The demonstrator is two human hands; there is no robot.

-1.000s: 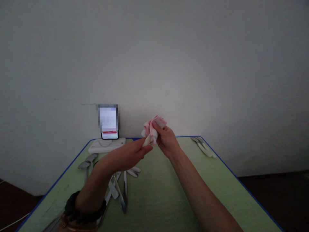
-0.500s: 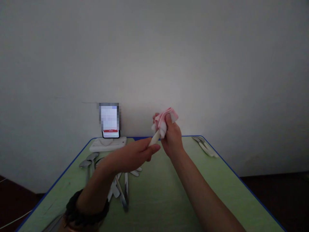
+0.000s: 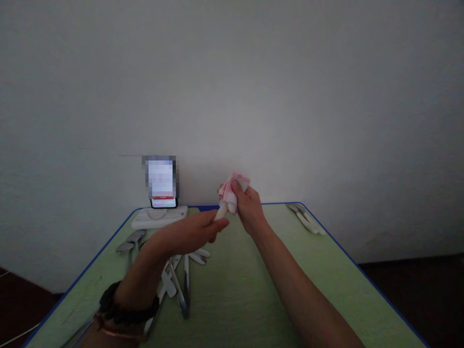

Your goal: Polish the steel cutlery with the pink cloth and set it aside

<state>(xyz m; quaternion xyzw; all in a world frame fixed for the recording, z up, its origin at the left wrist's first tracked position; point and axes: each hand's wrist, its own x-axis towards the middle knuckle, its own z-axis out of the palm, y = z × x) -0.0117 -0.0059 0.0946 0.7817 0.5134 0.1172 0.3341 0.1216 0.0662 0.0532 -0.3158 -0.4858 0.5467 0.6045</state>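
Observation:
My left hand [image 3: 201, 227] is closed around the cream handle of a piece of cutlery [image 3: 222, 210], held above the far part of the table. The upper end of this piece goes into a folded pink and white cloth [image 3: 228, 191], so its head is hidden. My right hand [image 3: 250, 205] grips the cloth around it, with the thumb pressed on top. Beneath my left forearm lies a loose group of metal cutlery, with spoons [image 3: 136, 236] at its far side and what look like tongs [image 3: 181, 297] nearer me.
At the table's far right lie cream-handled pieces of cutlery [image 3: 306, 222] with metal heads. A phone [image 3: 164, 203] stands upright at the back left on a white block [image 3: 159, 218]. The green table [image 3: 232, 299] has a blue edge and meets a plain wall.
Both hands, with the cloth and the cream-handled piece, have shifted left and slightly down in view. The cloth has stayed wrapped around the piece; the view has also moved a little.

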